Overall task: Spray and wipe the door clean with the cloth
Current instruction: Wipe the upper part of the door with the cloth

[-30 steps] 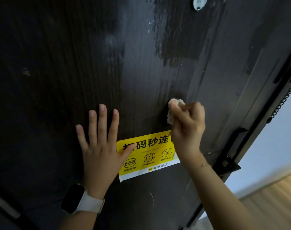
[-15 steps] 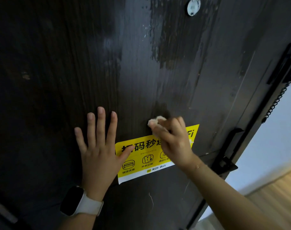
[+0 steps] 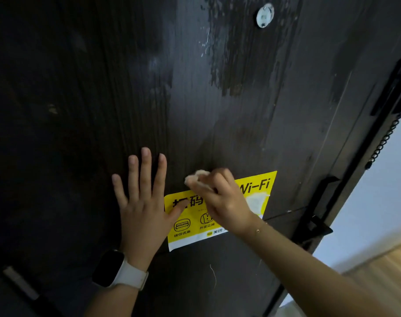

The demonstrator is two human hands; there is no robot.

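Left hand (image 3: 142,209) flat on door (image 3: 80,99), thumb on sticker (image 3: 259,197). Right hand (image 3: 227,202) over sticker, cloth (image 3: 196,177) at its top edge. Peephole (image 3: 264,16) above.

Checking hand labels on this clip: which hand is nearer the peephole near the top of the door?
Right. The right hand, gripping the cloth, sits below the peephole and slightly left of it; the left hand lies flat on the door, farther left.

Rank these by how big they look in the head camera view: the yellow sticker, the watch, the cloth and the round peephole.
1. yellow sticker, though the right hand covers part of it
2. watch, nearer the camera, so it may look enlarged
3. cloth and peephole: alike; the cloth is mostly hidden
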